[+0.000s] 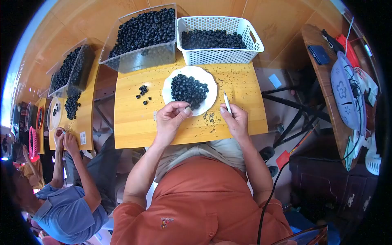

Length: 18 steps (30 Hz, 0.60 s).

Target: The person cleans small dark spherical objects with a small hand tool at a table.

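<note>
1. Left hand (171, 118) pinches one small dark round piece (187, 107) between thumb and fingertips, at the near edge of the white plate (167, 87).
2. Right hand (234, 120) is closed around a thin white pointed tool (227, 102), tip aimed far, just right of the plate.
3. Risk: the piece is tiny, so a loose pinch could let it roll off the yellow table (134, 122).
4. Risk: the tool tip sits close to the left fingers; a slip could jab them.
5. Risk: a wrist nudge could tip the heaped plate and mix it with the finished pieces (143, 94) lying to the left.
</note>
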{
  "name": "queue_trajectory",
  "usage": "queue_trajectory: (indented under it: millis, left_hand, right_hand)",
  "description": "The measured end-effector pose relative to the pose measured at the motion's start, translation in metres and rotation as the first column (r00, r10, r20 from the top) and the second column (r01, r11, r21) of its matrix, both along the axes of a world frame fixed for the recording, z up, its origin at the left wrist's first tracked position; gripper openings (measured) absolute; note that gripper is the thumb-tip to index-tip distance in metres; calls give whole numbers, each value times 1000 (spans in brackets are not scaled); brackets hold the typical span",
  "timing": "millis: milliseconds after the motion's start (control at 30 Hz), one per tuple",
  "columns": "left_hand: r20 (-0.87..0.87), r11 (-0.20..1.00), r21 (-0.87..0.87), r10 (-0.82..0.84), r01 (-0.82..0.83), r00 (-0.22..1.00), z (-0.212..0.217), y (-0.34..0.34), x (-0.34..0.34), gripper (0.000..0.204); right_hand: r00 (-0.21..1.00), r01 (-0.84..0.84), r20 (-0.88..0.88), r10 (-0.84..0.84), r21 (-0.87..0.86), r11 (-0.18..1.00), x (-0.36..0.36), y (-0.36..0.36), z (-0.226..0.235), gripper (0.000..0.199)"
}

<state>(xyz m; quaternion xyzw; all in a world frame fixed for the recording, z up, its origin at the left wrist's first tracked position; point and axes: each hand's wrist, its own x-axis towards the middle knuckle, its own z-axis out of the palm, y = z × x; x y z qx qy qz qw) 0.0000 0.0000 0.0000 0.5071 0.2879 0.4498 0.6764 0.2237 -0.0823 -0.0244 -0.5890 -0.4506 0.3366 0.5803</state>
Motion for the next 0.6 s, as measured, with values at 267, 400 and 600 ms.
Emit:
queue_trajectory:
  millis: [267, 400, 600]
  left_hand:
    - [-14, 997, 19, 69, -68, 998, 0, 2, 9, 26]
    - [-14, 994, 61, 90, -89, 996, -1, 2, 11, 28]
    - [-89, 985, 132, 123, -111, 988, 0, -3, 14, 28]
  right_hand:
    - [998, -12, 56, 15, -47, 999, -3, 0, 7, 20]
    - [977, -136, 150, 154, -127, 983, -3, -3, 27, 23]
    - [913, -232, 337, 230, -36, 972, -10, 0, 43, 28]
